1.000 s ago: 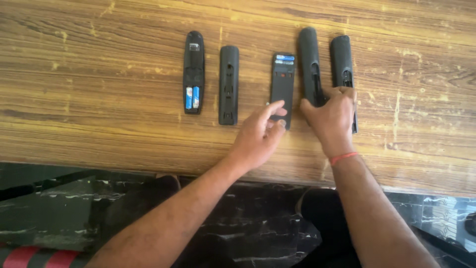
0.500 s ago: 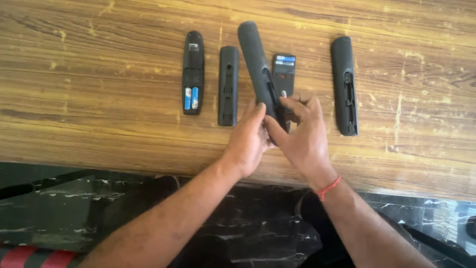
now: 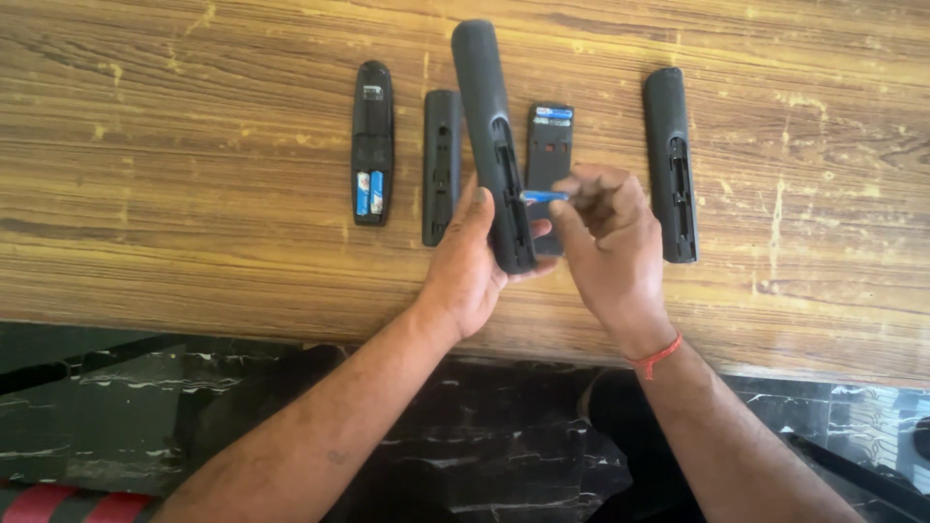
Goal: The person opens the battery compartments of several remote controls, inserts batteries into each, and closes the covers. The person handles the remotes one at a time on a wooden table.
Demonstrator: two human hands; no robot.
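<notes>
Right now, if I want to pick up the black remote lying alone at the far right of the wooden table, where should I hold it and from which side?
Hold the far-right remote across its narrow width near the middle, coming from above. It lies flat and lengthwise, back side up, its open battery slot facing you, so keep fingertips on the long edges. Its right edge is free; the right hand is close on its left.

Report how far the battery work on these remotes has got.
Done: the far-left remote shows two batteries seated. In hand: left hand holds a long remote, right hand brings a blue battery to its open bay. Left: the right remote lies open, empty.
</notes>
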